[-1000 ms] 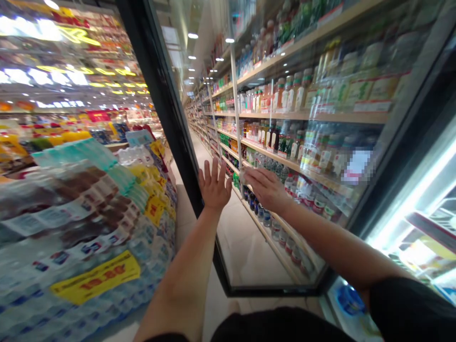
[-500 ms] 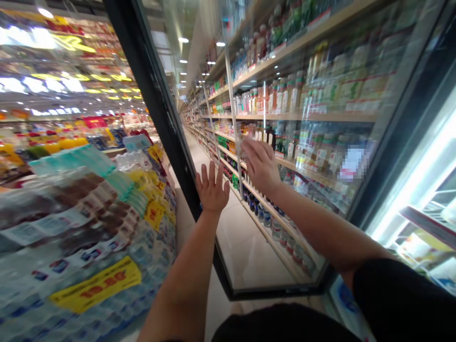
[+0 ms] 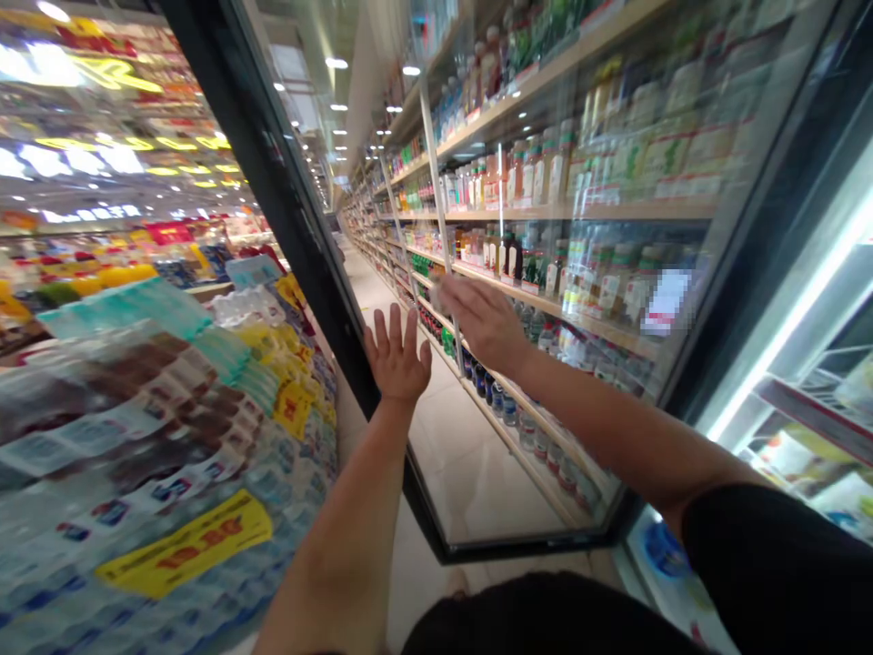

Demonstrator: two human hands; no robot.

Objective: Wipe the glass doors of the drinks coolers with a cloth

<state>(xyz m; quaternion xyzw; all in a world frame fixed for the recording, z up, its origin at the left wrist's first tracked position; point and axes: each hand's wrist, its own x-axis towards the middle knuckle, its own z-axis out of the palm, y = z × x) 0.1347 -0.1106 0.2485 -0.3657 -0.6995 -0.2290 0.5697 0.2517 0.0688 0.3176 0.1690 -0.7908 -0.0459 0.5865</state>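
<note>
A glass cooler door in a black frame stands swung open before me. My left hand lies on the glass beside the frame's left bar, palm down with the fingers spread. Higher up and to the right, my right hand is at the glass, its fingers bent and pressed together. Something small and pale shows at its fingertips, too blurred to name. Shelves of drink bottles appear in the glass behind both hands; whether seen through it or reflected, I cannot tell.
To the left, shrink-wrapped bottle packs are stacked high, with a yellow price sign on the front. The lit cooler interior lies at the right, holding shelved goods. A pale tiled floor runs beneath the door.
My right hand has slid left and slightly down across the glass. My left hand stays spread on the door. The whole view has shifted slightly.
</note>
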